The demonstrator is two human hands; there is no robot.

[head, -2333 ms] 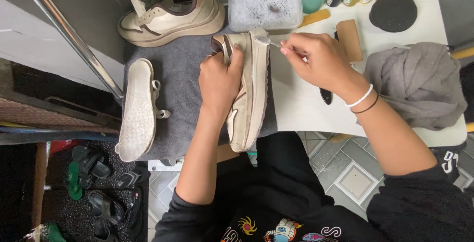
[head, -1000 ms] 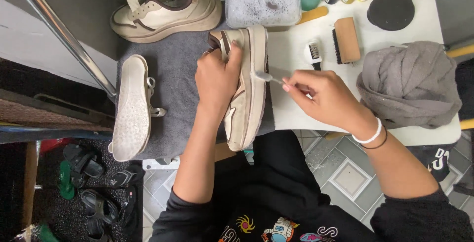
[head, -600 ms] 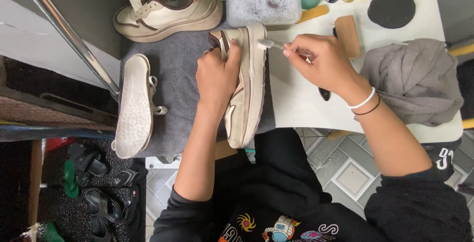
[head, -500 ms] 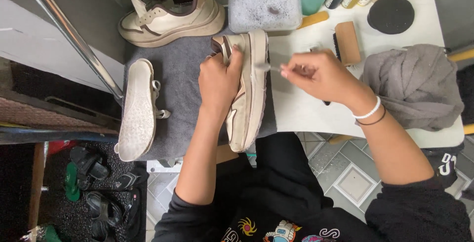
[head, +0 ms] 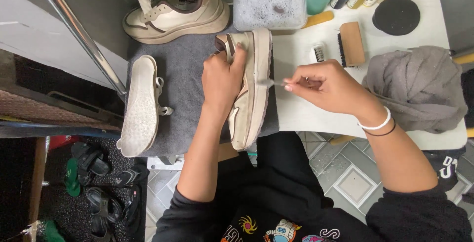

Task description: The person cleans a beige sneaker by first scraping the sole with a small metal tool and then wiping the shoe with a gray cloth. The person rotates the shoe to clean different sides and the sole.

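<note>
Here the cream sneaker point(head: 254, 89) lay on its side on the grey towel point(head: 190, 81), at the towel's right edge where it met the white bench point(head: 296, 113). Long axis ran near-vertical in frame, away from the person; which end was toe and which heel couldn't be told. Sole edge faced right, toward the right hand.

Left hand point(head: 222, 76) clenched over the upper, fingers wrapped round the brown-trimmed collar, pinning the shoe down. Right hand point(head: 323, 86) had a pinch grip on a small thin brush point(head: 274, 82), its tip touching the sneaker's sole sidewall about mid-length. Brush lay roughly horizontal, crosswise to the shoe's axis.

Around it: the second cream sneaker point(head: 175, 10) stood upright at the towel's far edge. A pale insole point(head: 140, 106) lay on the towel's left side, lengthwise parallel to the worked shoe. A clear tub of foamy water point(head: 269, 7) sat just beyond the shoe's far end. A wooden-backed brush point(head: 351, 43) and a small white brush point(head: 318, 53) lay on the bench beyond the right hand. A bundled grey cloth point(head: 417, 86) was to the right, a black round pad point(head: 396, 15) beyond it.
</note>
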